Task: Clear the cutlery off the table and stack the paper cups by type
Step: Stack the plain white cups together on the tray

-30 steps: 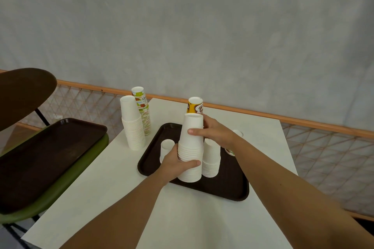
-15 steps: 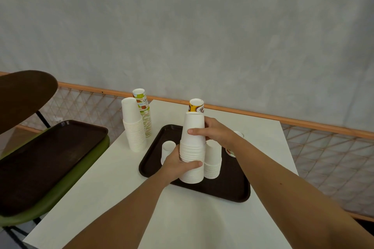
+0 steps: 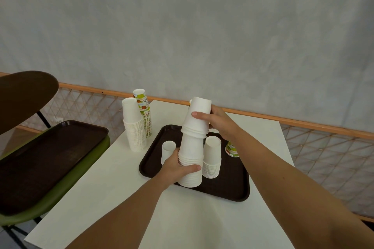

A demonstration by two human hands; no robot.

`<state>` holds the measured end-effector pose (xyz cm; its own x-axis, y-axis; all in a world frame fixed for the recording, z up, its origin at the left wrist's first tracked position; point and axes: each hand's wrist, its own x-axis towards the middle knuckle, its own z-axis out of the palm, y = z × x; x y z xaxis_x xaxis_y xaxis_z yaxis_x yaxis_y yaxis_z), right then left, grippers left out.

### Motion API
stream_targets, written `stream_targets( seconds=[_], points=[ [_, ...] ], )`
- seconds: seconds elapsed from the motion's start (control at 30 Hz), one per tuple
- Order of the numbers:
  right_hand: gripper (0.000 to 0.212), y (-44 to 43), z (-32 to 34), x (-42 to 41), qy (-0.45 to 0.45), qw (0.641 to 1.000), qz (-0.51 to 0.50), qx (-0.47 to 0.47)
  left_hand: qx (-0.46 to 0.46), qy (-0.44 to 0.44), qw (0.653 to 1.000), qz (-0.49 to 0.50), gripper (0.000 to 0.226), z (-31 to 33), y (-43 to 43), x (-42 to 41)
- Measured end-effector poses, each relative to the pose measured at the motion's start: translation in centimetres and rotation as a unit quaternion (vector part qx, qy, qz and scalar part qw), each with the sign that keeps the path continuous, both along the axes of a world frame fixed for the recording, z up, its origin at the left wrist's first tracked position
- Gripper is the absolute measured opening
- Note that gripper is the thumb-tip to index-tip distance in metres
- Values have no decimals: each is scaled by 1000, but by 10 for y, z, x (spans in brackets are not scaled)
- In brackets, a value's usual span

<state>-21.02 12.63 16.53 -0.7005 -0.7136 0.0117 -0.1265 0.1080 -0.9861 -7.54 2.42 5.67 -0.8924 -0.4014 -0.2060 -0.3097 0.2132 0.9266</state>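
White stack on tray, clasped low by left grip; right grip clasping tilted upper batch. Nesting in hand; next, likely: straighten, press down.

The only lettering in view is on the top cup of the stack of printed cups, which stands on the table just beside a stack of plain white cups. A few dark letters run sideways down that cup's wall, next to a green and red fruit pattern. They are too small and blurred to read. A single printed cup on the brown tray carries the same pattern, and no letters can be made out on it.
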Motion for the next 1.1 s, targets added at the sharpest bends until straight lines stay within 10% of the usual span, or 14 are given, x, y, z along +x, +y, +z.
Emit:
stream_targets(
  seconds=[0.67, 1.1],
  points=[
    [24, 19, 7, -17, -132, 976, -143, -92, -18, -7, 1000, -8, 72, -2, 1, -4],
    [66, 17, -53, -31, 69, 963, -244, 90, -28, -17, 999, 3, 73, -1, -3, -10]
  ],
)
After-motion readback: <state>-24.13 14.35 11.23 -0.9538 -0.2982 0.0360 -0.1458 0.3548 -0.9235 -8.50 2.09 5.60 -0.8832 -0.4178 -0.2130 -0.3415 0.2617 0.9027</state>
